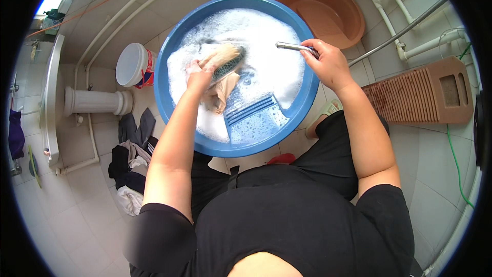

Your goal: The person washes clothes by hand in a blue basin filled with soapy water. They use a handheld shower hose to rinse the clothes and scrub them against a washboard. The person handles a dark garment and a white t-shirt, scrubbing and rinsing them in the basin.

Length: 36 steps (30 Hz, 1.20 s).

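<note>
A blue plastic tub (313, 92) filled with white suds (261, 31) stands in front of me. Over its left half, my left hand (199, 75) grips a wet beige and dark green garment (225, 57), which sags into the foam. A paler tan fold (225, 90) hangs below that hand. At the tub's right rim, my right hand (330, 66) closes around a flexible metal hose (297, 47), its bare end pointing left over the suds. Built into the tub's near side is a ribbed washboard (256, 115), wet and partly ringed by foam.
A brown basin (338, 18) leans behind the tub. On the right lies a brown washboard (410, 95). To the left are a white bucket (130, 65), a sink pedestal (95, 102) and a pile of clothes (130, 166) on the tiles. Pipes run along the walls.
</note>
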Available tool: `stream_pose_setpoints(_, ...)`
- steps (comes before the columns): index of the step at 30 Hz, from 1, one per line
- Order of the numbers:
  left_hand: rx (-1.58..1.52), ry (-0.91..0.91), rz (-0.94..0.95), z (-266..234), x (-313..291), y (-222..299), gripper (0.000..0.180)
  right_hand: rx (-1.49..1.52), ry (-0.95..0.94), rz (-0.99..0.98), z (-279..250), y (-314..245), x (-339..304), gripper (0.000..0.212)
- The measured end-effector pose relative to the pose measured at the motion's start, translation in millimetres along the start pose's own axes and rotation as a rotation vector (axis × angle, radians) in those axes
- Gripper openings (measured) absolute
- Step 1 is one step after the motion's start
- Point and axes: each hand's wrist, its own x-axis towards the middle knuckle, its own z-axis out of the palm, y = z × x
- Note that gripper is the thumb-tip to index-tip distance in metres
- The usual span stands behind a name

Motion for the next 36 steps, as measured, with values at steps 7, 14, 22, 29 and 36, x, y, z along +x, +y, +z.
stream_pose_setpoints(7,-0.286,-0.443,-0.144,-8,-44,90,0.033,-0.005,-0.026,0.033,-1,6,-1,0.024)
stream_pose_setpoints(14,0.074,-0.49,0.406,-41,-114,108,0.042,-0.014,-0.005,0.003,-4,9,1,0.024)
stream_pose_setpoints(22,0.154,-0.3,0.22,19,-75,116,0.032,0.007,-0.018,0.013,-1,12,0,0.023)
stream_pose_setpoints(29,-0.089,-0.27,0.696,-11,-144,143,0.022,0.001,0.058,-0.039,-3,17,-2,0.023)
stream_pose_setpoints(36,0.473,-0.105,0.651,26,-62,91,0.019,0.021,0.007,0.028,-3,15,-3,0.023)
